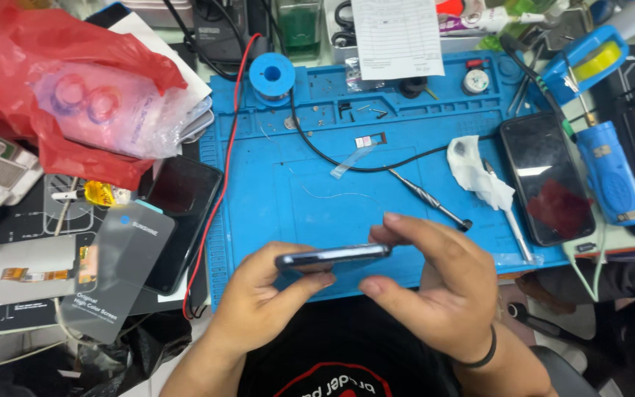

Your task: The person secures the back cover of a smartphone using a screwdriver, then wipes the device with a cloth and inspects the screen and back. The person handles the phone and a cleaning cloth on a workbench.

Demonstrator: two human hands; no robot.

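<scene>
I hold a dark smartphone (332,257) edge-on, just above the near edge of the blue work mat (273,198). My left hand (266,294) grips its left end between thumb and fingers. My right hand (428,283), with a black band on the wrist, pinches the right end, fingers on top and thumb beneath. On the mat beyond my hands lie a screwdriver (428,198), a small card tray (371,139) and a strip of clear tape (352,160).
A second black phone (547,176) lies at the mat's right edge beside a crumpled white wipe (475,170) and tweezers (510,213). A blue solder spool (271,73), black and red cables, a red plastic bag (45,81) and screen packaging (115,272) crowd the left.
</scene>
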